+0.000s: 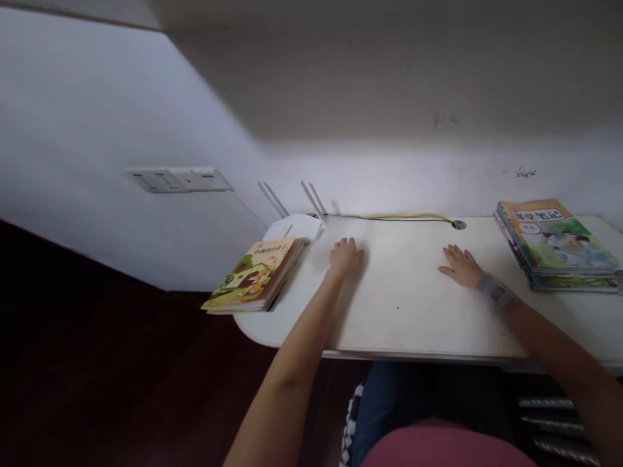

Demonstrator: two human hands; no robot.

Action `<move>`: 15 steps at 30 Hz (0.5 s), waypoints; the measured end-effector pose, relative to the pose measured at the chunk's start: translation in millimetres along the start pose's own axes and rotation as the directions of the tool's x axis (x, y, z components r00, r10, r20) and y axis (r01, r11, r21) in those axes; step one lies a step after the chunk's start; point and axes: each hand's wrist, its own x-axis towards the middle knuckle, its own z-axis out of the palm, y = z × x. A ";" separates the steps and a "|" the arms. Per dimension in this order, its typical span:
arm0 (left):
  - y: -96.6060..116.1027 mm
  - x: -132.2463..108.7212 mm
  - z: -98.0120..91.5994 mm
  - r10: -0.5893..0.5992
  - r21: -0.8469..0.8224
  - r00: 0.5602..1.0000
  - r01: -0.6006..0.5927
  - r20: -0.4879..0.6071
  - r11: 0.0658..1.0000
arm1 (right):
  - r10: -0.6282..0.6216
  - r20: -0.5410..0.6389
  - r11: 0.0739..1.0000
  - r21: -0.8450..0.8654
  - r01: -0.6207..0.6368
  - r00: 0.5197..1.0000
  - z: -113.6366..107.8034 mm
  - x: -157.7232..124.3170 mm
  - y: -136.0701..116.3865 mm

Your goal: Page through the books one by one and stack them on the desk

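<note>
My left hand (pixel 344 257) rests on the white desktop (pixel 389 324), its fingers curled in and nothing visible in them. A stack of picture books (pixel 256 275) lies to its left, the top cover showing a yellow house. Farther right, my right hand (pixel 461 266) lies palm down on the desktop with its fingers spread. It holds nothing, and a grey band (pixel 497 293) circles that wrist. Beyond it on the right is a stack of workbooks (pixel 559 240) with an orange and green top cover. Neither hand touches a stack.
A white router (pixel 294 227) with several antennas stands behind the picture books. Yellow and black cables (pixel 389 216) run along the wall to a cable hole (pixel 459 224). A socket panel (pixel 180 179) is on the left wall. The picture books overhang the desk's rounded left end.
</note>
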 end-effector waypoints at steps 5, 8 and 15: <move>-13.8 4.6 8.7 -0.029 -0.037 0.998 0.032 0.062 0.999 | -0.046 -0.083 0.997 -0.057 0.042 0.996 7.2 -0.3 1.4; -17.3 4.6 5.3 -0.050 -0.086 0.997 0.054 0.053 0.995 | -0.062 -0.098 0.995 -0.078 0.055 0.993 7.1 -2.5 1.4; -8.1 -10.4 -21.8 -0.168 -0.204 0.984 0.151 -0.067 0.967 | -0.041 -0.148 0.998 0.032 0.046 0.988 5.0 -0.9 1.4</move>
